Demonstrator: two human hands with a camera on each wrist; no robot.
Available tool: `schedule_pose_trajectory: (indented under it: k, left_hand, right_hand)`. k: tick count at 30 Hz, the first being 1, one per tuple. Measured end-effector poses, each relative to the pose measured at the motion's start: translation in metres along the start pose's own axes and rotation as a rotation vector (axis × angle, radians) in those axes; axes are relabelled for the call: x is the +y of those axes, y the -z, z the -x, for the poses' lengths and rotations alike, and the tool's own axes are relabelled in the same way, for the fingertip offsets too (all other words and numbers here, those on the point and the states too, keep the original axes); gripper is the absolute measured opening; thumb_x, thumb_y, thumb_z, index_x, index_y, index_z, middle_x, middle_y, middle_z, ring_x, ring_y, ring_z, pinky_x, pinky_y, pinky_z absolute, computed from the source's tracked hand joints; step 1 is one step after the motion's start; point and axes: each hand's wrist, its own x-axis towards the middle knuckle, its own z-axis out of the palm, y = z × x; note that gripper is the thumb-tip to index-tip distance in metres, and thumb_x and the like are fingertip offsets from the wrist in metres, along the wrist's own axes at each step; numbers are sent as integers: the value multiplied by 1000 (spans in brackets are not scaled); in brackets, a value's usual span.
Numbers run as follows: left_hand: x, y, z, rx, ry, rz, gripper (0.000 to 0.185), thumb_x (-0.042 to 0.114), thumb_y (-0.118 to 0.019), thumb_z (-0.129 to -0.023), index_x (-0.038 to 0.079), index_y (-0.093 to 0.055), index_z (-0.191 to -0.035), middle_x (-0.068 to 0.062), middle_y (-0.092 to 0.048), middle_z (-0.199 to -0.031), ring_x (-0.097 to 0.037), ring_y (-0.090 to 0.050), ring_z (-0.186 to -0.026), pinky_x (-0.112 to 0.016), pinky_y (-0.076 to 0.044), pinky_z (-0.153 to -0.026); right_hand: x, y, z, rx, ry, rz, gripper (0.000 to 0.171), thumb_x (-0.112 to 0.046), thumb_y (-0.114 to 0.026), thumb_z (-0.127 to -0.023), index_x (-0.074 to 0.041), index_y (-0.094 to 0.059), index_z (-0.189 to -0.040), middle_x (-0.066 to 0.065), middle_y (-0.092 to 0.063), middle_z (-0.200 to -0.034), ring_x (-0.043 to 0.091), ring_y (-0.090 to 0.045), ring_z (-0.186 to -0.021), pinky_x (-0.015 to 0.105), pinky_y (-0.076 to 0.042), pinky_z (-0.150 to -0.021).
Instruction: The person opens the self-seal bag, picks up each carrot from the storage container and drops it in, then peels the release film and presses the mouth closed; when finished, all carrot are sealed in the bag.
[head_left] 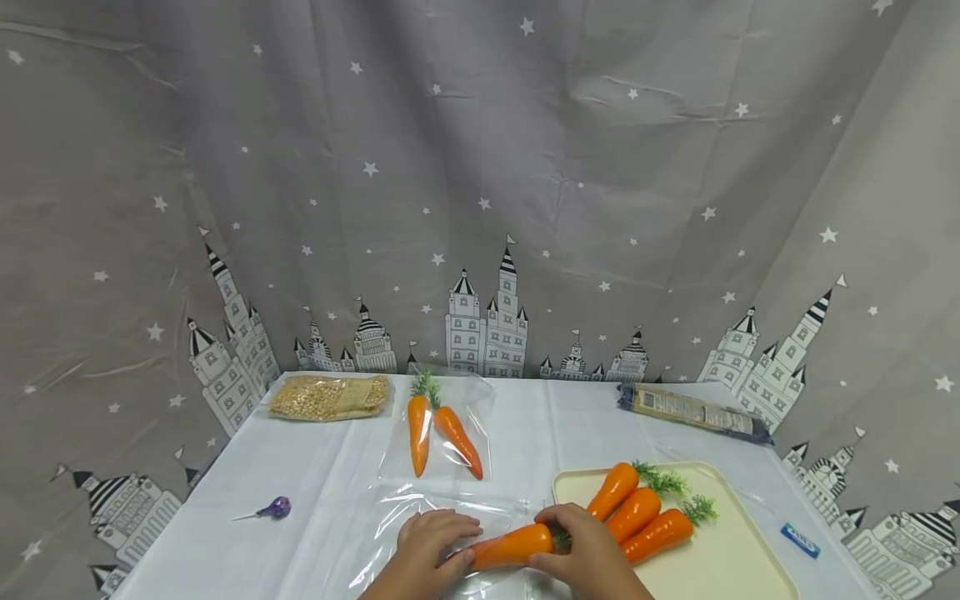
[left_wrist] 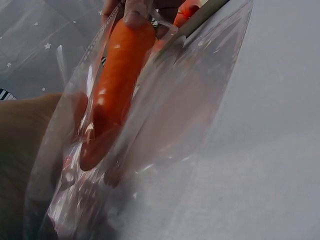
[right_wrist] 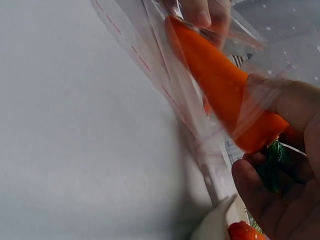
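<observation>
carrot [head_left: 512,546] between both hands' fingers [head_left: 558,518], seemingly bagged

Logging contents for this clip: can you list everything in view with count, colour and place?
carrot in hand: 1, orange, going into the clear bag at front centre
tray carrots: 3, orange, on the cream tray at right
bagged carrots: 2, orange, in a second clear bag, centre back
grain packet: 1, yellowish, back left
long packet: 1, dark, back right
lollipop: 1, purple, left
small wrapper: 1, blue, far right
tablecloth: 1, white
left hand: holds the bag
right hand: grips the carrot's top end
</observation>
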Motion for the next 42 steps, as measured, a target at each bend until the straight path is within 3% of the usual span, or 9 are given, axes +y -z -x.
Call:
schedule_pose_trajectory:
  k: [5, 15, 30, 37, 42]
  left_hand:
    - [1, 2, 0, 1, -7, -14, 24, 38, -70, -99, 31, -74, -123, 18, -69, -128, -21, -58, -127, -70, -35, -103]
    - [1, 2, 0, 22, -36, -31, 21, 37, -71, -99, 33, -74, -120, 18, -71, -125, -20, -60, -122, -68, -39, -100]
    - [0, 1, 0, 27, -52, -28, 21, 38, -72, -98, 32, -74, -118, 18, -71, -125, -18, -60, -121, -71, -39, -98]
    - [3, 5, 0, -11, -16, 18, 23, 39, -70, -100, 31, -74, -121, 17, -70, -128, -21, -59, -124, -78, -33, -101]
    - [3, 4, 0, 41, -55, -13, 22, 39, -69, -100, 30, -75, -119, 19, -70, -125, -16, -61, -120, -71, -38, -100]
  right_hand:
    - [-4, -8, -4, -16, -8, -14, 44, -39, -90, -81, -18, -73, -115, -5, -71, -114, 16, -63, -102, 52, -57, -96]
    - [-12, -19, -5, -4, 18, 30, 45, -38, -91, -80, -17, -74, -116, -3, -72, -117, 23, -66, -111, 57, -54, -101]
    - [1, -20, -8, -157, 45, -128, 40, -23, -86, -85, -19, -74, -123, -4, -73, -121, 15, -66, -110, 50, -56, -100]
    - [3, -23, -8, -180, 69, -181, 33, -24, -86, -86, -23, -75, -118, -10, -74, -114, 5, -66, -102, 29, -57, -93]
    - [3, -26, -8, -169, 95, -186, 33, -23, -87, -87, -22, -76, -118, -11, -74, -112, 3, -65, -97, 25, -57, -89]
